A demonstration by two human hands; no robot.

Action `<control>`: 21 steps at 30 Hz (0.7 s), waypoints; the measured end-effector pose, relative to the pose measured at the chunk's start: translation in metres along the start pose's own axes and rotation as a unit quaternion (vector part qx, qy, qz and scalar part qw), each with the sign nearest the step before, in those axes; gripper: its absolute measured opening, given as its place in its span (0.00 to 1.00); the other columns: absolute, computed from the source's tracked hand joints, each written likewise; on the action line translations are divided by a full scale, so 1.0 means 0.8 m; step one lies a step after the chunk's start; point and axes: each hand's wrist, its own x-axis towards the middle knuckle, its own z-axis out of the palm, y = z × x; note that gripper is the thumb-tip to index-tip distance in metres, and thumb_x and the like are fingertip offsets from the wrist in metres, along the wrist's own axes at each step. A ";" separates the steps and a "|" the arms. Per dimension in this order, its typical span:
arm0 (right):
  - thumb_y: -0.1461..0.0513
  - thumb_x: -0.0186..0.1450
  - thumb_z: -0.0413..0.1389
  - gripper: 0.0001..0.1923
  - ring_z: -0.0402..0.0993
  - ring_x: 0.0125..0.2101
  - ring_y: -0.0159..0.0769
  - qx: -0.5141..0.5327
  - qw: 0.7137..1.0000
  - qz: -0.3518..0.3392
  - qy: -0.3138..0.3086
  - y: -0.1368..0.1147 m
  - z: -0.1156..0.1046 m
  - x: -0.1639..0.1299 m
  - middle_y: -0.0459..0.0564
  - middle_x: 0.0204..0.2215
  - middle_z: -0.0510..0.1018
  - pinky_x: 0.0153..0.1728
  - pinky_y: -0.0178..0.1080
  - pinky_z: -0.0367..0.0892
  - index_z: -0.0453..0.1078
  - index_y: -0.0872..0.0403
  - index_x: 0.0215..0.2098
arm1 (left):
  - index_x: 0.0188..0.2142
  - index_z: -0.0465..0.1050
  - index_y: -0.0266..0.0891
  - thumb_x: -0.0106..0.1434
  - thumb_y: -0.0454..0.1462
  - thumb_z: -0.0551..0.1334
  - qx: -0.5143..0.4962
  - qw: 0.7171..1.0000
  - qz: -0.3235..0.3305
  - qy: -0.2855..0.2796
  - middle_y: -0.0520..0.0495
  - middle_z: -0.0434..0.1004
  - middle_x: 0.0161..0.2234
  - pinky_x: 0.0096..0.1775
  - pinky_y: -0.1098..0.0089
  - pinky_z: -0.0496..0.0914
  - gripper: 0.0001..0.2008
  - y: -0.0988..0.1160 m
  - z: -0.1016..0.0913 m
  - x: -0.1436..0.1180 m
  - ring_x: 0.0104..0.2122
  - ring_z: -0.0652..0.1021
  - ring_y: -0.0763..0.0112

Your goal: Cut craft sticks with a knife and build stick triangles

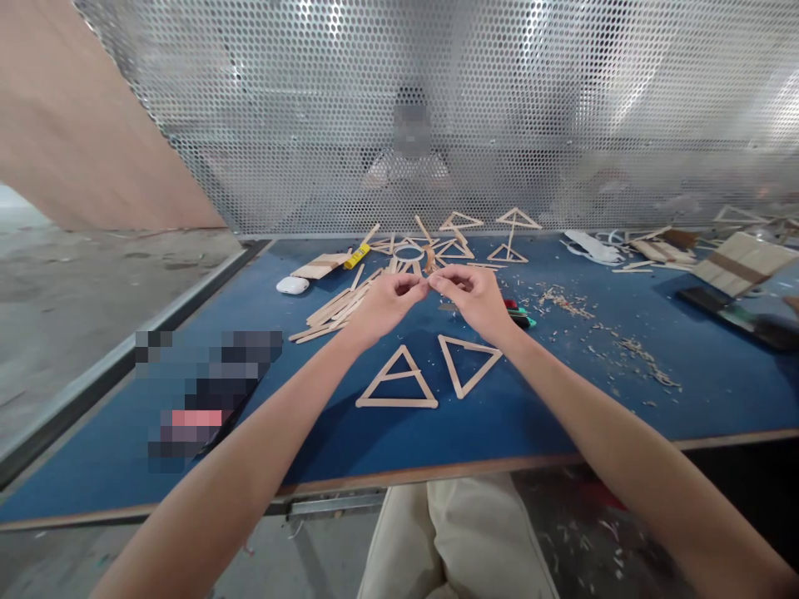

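Observation:
My left hand (390, 299) and my right hand (478, 295) meet over the middle of the blue table, thumbs and fingers pinched together. What they pinch is too small to make out. A brownish curled piece (429, 259) shows just beyond the fingertips; whether they touch it I cannot tell. Below the hands lie a stick triangle with a crossbar (396, 403) and another wooden stick triangle (450, 370) to its right. Loose flat wooden sticks (330, 312) are piled beside my left hand. Tools with red, green and black handles (519, 316) are partly hidden behind my right hand.
More stick triangles (515, 218) stand or lie near the perforated metal panel (312, 108). A yellow packet (357, 255) and a white rounded case (292, 285) are at back left. Wood scraps (646, 358) litter the right. A blurred-out dark object (230, 374) lies left.

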 end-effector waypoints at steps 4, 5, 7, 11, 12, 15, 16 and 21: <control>0.54 0.65 0.59 0.11 0.72 0.27 0.35 -0.019 1.000 -0.013 -0.007 -0.002 0.000 -0.001 0.47 0.31 0.82 0.28 0.39 0.66 0.78 0.51 0.34 | 0.32 0.77 0.38 0.66 0.49 0.60 -0.017 1.000 -0.012 -0.018 0.54 0.66 0.24 0.27 0.71 0.55 0.17 0.000 0.000 -0.001 0.24 0.63 0.75; 0.54 0.65 0.58 0.11 0.72 0.28 0.35 -0.026 0.999 -0.016 -0.009 -0.002 0.000 -0.001 0.47 0.31 0.81 0.28 0.38 0.65 0.78 0.51 0.34 | 0.33 0.77 0.38 0.66 0.49 0.61 -0.023 0.999 -0.013 -0.019 0.54 0.67 0.24 0.28 0.71 0.56 0.17 0.000 0.000 -0.001 0.24 0.64 0.75; 0.54 0.66 0.58 0.11 0.71 0.28 0.35 -0.041 0.999 -0.020 -0.013 -0.002 0.000 -0.001 0.47 0.31 0.81 0.29 0.38 0.65 0.77 0.52 0.34 | 0.32 0.77 0.37 0.65 0.47 0.62 -0.039 0.999 -0.007 -0.011 0.53 0.70 0.26 0.29 0.72 0.59 0.15 0.000 -0.001 0.000 0.26 0.66 0.75; 0.53 0.68 0.57 0.13 0.70 0.29 0.35 -0.048 0.998 -0.029 -0.033 -0.004 0.000 -0.002 0.48 0.30 0.80 0.30 0.38 0.64 0.77 0.53 0.34 | 0.36 0.80 0.38 0.64 0.45 0.65 -0.076 0.995 0.028 0.049 0.49 0.79 0.34 0.36 0.71 0.66 0.13 0.000 -0.003 0.001 0.33 0.74 0.71; 0.53 0.68 0.57 0.13 0.70 0.29 0.35 -0.050 0.997 -0.033 -0.040 -0.005 -0.001 -0.003 0.48 0.30 0.79 0.30 0.38 0.63 0.77 0.53 0.34 | 0.38 0.81 0.38 0.63 0.46 0.66 -0.083 0.994 0.034 0.062 0.48 0.81 0.36 0.37 0.71 0.67 0.14 0.000 -0.004 0.001 0.34 0.75 0.69; 0.54 0.69 0.57 0.13 0.69 0.30 0.35 -0.053 0.996 -0.045 -0.053 -0.006 -0.001 -0.004 0.47 0.30 0.79 0.32 0.39 0.63 0.77 0.53 0.34 | 0.40 0.84 0.39 0.61 0.49 0.69 -0.098 0.992 0.037 0.072 0.45 0.84 0.39 0.37 0.69 0.69 0.16 0.000 -0.005 0.001 0.35 0.77 0.67; 0.54 0.69 0.57 0.13 0.69 0.30 0.35 -0.052 0.996 -0.047 -0.056 -0.006 -0.001 -0.004 0.47 0.30 0.79 0.32 0.39 0.62 0.77 0.53 0.34 | 0.40 0.84 0.39 0.60 0.49 0.70 -0.102 0.992 0.035 0.071 0.45 0.84 0.39 0.37 0.69 0.69 0.16 0.000 -0.006 0.001 0.35 0.77 0.66; 0.55 0.69 0.57 0.12 0.69 0.30 0.35 -0.054 0.996 -0.048 -0.061 -0.004 -0.001 -0.004 0.47 0.30 0.79 0.32 0.39 0.62 0.77 0.53 0.33 | 0.38 0.85 0.39 0.59 0.49 0.71 -0.102 0.992 0.030 0.070 0.45 0.84 0.37 0.37 0.68 0.69 0.16 -0.001 -0.007 0.001 0.34 0.77 0.66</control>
